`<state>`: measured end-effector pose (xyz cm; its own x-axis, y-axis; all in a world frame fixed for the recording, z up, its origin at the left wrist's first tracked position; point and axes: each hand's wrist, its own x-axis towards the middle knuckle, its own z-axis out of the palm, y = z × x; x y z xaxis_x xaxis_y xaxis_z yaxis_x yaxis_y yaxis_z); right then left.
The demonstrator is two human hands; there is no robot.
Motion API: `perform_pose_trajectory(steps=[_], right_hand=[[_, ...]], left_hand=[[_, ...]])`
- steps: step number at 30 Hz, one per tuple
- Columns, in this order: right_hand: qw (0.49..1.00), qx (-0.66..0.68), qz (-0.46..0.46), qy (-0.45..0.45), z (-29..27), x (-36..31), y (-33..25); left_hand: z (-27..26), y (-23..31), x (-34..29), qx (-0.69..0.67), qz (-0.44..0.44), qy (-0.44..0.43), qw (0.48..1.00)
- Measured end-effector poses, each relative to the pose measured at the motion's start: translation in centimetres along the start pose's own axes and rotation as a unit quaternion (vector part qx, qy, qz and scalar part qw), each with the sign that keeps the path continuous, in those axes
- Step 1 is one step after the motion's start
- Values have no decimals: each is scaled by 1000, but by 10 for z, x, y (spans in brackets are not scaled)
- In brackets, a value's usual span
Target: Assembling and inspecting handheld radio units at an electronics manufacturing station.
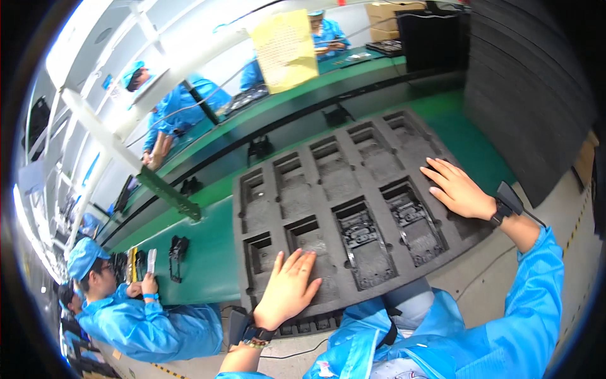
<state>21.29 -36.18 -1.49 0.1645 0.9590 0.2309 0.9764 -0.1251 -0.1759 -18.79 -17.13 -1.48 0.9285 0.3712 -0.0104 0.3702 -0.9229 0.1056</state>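
In front of me a dark grey foam tray [326, 235] with two rows of rectangular pockets lies tilted across the green bench. Two pockets in the near row hold black plastic frames, one left [363, 237] and one right [409, 215]; the other visible pockets hold no frame. My left hand [289, 287] rests with stretched fingers over the tray's near left part, partly covering a pocket. At the right end, my right hand [461, 189] lies on the foam with its fingers spread. Neither hand grips anything.
A tall stack of dark foam sheets [530, 88] stands at the right. Another black frame [178, 258] lies on the green bench [208, 265] to the left, near a seated co-worker [139, 316]. A white post [107, 142] rises at the left. More people work beyond the line.
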Motion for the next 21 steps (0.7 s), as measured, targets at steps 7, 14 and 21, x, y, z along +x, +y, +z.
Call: perform_pose_trajectory(steps=[7, 14, 21], right_hand=[[995, -86, 19, 35, 0, -40, 13], [995, -49, 18, 83, -4, -41, 10], [993, 19, -82, 81, 2, -5, -51]], left_hand=[[-4, 13, -9, -23, -22, 46, 998], [-10, 22, 8, -38, -2, 80, 996], [-5, 58, 69, 85, 32, 140, 986]])
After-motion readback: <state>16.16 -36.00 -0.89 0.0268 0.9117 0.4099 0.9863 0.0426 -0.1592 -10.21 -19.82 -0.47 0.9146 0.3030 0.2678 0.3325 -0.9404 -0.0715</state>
